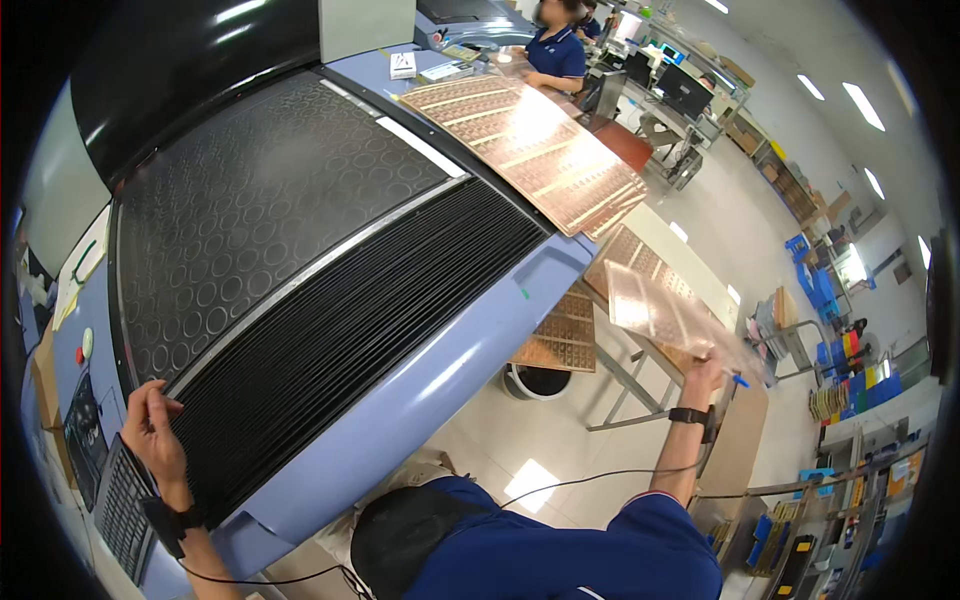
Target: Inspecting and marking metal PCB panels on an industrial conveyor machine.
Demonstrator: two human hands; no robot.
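Note:
My left hand [155,440] hovers over the front left corner of a large flat machine bed, beside a black keyboard [124,508]. Its fingers are loosely bent and apart, with nothing in them. Out to the right, my right hand [705,373] grips the near end of a thin, clear plastic sheet [655,312]. The sheet is tilted above a table where a copper-coloured patterned panel [632,250] lies. Something small and blue [740,381] shows beside my right fingers; I cannot make out what it is. Both wrists wear black bands.
The bed has a black ring-patterned mat [270,190] and a ribbed black strip [370,330]. Large copper-coloured panels [530,140] rest on its right side. Another panel [565,335] stands over a bin [540,382]. A cable runs between my wrists. A co-worker [555,55] stands beyond.

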